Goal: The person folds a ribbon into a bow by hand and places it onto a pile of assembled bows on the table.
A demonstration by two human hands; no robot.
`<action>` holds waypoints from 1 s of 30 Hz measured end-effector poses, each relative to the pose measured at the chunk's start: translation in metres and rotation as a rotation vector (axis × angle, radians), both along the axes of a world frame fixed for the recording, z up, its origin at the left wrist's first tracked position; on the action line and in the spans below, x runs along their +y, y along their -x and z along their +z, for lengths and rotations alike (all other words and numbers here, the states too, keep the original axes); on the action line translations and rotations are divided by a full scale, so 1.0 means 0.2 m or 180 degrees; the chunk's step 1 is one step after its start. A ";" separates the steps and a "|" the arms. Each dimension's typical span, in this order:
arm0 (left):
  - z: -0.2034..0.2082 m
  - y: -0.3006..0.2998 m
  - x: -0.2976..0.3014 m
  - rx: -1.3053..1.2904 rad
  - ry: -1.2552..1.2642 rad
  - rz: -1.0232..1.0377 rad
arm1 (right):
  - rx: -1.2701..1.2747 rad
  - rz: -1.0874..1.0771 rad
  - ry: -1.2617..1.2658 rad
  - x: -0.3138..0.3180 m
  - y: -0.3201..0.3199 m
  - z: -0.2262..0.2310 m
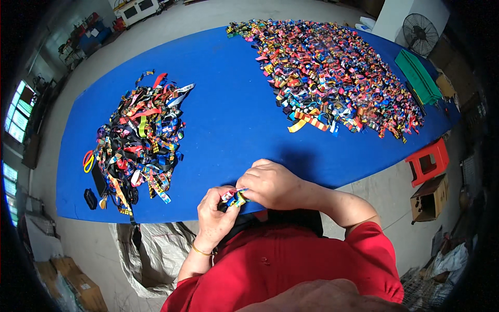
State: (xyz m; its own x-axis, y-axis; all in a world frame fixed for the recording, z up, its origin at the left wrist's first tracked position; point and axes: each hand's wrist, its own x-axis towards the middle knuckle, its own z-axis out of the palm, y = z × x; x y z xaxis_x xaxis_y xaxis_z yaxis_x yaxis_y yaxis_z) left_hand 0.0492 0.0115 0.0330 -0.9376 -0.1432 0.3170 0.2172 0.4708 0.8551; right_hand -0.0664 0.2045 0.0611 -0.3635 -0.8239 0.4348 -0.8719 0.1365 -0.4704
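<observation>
Close to my body, at the near edge of a blue table, both hands meet around a small, folded, colourful printed strap. My left hand pinches it from the left, a yellow bangle on that wrist. From the right, my right hand closes its fingers on the same strap; its fingertips are partly hidden. A loose heap of long printed straps lies on the left of the table. Farther off to the right spreads a much larger pile of short, looped straps in many colours.
Scissors with yellow and red handles and a small black object lie left of the heap. A whitish woven sack hangs below the near edge. Rightward are a green bin, a red stool, a cardboard box and a fan.
</observation>
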 end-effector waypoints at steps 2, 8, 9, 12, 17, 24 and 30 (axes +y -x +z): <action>0.00 -0.01 0.00 -0.0197 -0.0356 -0.0075 | -0.0108 0.0075 -0.0015 0.01 0.02 -0.01; -0.02 -0.01 -0.03 -0.0756 -0.1604 -0.0417 | -0.1036 0.0267 0.0067 0.02 0.05 0.00; -0.02 -0.01 -0.03 -0.0827 -0.1877 -0.0492 | -0.1082 0.0241 0.0041 0.02 0.04 0.00; -0.04 -0.01 -0.02 -0.0708 -0.1643 -0.0511 | -0.1051 0.0189 -0.0120 0.03 0.04 0.01; -0.09 -0.01 -0.01 -0.0664 -0.1157 -0.0253 | -0.0752 0.0101 -0.0200 0.02 0.05 0.01; -0.10 0.01 0.04 -0.0636 -0.1621 -0.0073 | -0.0909 -0.0275 -0.0234 0.04 0.10 0.00; -0.18 0.01 0.02 -0.0564 -0.1353 0.0074 | -0.1008 -0.0681 -0.0453 0.11 0.19 -0.10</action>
State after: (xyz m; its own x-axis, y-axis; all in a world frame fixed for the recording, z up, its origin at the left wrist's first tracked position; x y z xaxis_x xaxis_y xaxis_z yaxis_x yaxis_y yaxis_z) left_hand 0.0470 0.0155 -0.0025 -0.9670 -0.2474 0.0608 0.0439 0.0734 0.9963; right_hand -0.1046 0.2256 0.0420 -0.6308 -0.7591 0.1608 -0.6318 0.3822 -0.6744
